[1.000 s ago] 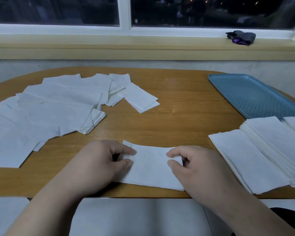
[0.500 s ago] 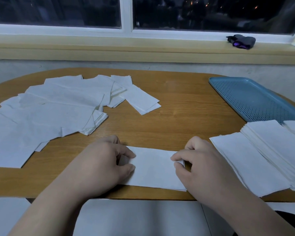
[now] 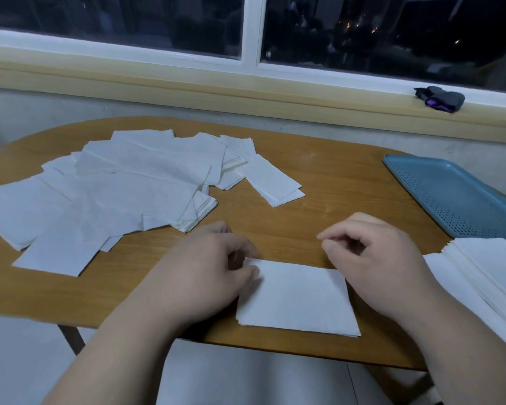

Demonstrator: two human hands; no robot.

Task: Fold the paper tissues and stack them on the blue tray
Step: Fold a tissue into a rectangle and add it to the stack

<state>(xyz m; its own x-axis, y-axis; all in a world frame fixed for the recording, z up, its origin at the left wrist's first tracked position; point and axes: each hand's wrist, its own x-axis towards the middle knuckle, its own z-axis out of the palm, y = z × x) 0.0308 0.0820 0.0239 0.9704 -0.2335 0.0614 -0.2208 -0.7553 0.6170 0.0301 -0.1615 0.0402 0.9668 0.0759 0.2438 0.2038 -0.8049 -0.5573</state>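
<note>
A folded tissue (image 3: 297, 298) is laid flat at the near edge of the wooden table (image 3: 319, 206), between the two hands. Its far left corner is covered by the thumb of the left hand (image 3: 208, 276), whose fingers are curled above it; whether the corner is actually pinched cannot be told, since the underside of the grip is hidden. The tissue's right edge is overlapped by the heel of the right hand (image 3: 374, 267). That hand's fingers are curled in, with thumb and forefinger drawn close together beyond the tissue's far right corner, and no paper is seen between them.

To the left, a loose spread of unfolded tissues (image 3: 114, 194) is fanned across the tabletop, well apart from the folded one. To the right, a stack of folded tissues (image 3: 479, 276) is set on the table, just at the near end of the blue tray (image 3: 450, 194), which is perforated and placed towards the far right edge.

Behind the table a pale wall is topped by a yellowish sill (image 3: 246, 92) under a white-framed window (image 3: 251, 33). Darkness is seen outside, broken by a few small lights. A dark bundle with a purple patch (image 3: 440, 99) is left on the sill at the right.
</note>
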